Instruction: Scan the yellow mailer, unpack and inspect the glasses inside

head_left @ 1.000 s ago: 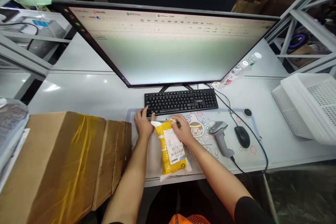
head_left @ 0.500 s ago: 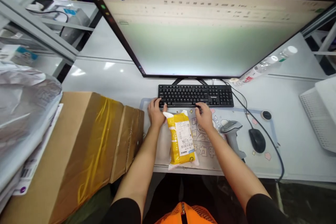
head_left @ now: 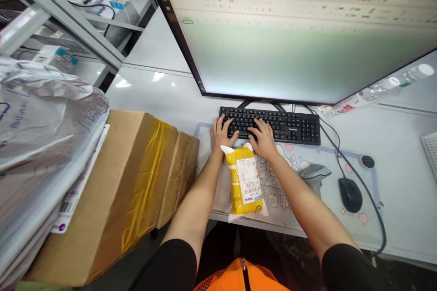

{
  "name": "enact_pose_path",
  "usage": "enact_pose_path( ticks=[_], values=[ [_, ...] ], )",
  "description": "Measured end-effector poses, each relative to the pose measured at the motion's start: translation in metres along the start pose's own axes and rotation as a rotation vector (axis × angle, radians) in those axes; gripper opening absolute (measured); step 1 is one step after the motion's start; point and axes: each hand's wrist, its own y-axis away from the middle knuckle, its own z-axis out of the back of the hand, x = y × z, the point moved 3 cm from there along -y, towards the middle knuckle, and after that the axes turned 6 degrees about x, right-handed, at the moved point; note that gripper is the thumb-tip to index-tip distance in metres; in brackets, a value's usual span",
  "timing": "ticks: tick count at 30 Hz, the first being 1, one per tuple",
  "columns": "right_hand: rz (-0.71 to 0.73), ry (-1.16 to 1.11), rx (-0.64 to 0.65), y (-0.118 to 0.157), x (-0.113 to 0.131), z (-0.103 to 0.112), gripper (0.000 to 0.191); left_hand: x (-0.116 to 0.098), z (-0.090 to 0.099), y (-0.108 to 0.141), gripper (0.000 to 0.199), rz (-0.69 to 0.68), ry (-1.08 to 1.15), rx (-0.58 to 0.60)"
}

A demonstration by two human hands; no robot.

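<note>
Both of my hands rest on a black keyboard [head_left: 302, 129] below a large monitor [head_left: 273, 59]. My left hand [head_left: 221, 135] lies over the keyboard's left end, fingers spread on the keys. Over the middle keys is my right hand [head_left: 264, 140], its fingers also apart; neither hand holds anything. Between my forearms a yellow parcel [head_left: 235, 191] with a white printed label lies on the desk mat, its top end close to both wrists. The monitor shows what looks like a spreadsheet with one cell outlined in green.
Cardboard boxes [head_left: 126, 191] and a grey plastic bag [head_left: 51, 136] crowd the left side. Right of my right forearm are a barcode scanner [head_left: 314, 173], a black mouse [head_left: 350, 194] with its cable and a small round object [head_left: 366, 161]. Plastic bottles [head_left: 378, 88] stand behind the monitor's right edge.
My right hand has moved left and up onto the middle keys. My left hand has shifted further onto the keys, its fingers more spread. The camera view has turned slightly left.
</note>
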Motion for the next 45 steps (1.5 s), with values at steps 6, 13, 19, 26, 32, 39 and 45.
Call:
enact_pose_path(
  ticks=[6,13,19,26,32,39,45],
  values=[
    [-0.045,0.122,-0.018,0.006,-0.002,0.002,0.040,-0.004,0.001,-0.001,0.060,0.037,-0.031,0.038],
    [-0.239,0.124,-0.186,-0.007,-0.026,0.015,0.045,-0.004,0.002,-0.001,0.060,0.061,-0.068,0.058],
    [-0.231,0.123,-0.173,-0.008,-0.029,0.015,0.042,-0.002,0.000,-0.001,0.061,0.055,-0.064,0.052],
    [-0.063,0.140,-0.122,0.004,-0.013,0.008,0.033,-0.001,-0.001,-0.001,0.062,0.051,-0.054,0.043],
    [-0.037,0.150,-0.020,-0.016,-0.002,0.001,0.040,-0.001,-0.001,0.000,0.061,0.032,-0.053,0.023],
    [-0.169,0.090,-0.195,-0.016,-0.023,0.012,0.037,-0.003,-0.001,0.003,0.030,-0.048,-0.023,0.002],
    [-0.233,0.085,-0.214,-0.009,-0.040,0.022,0.043,-0.004,-0.004,0.003,0.021,-0.084,-0.029,0.012]
  ],
)
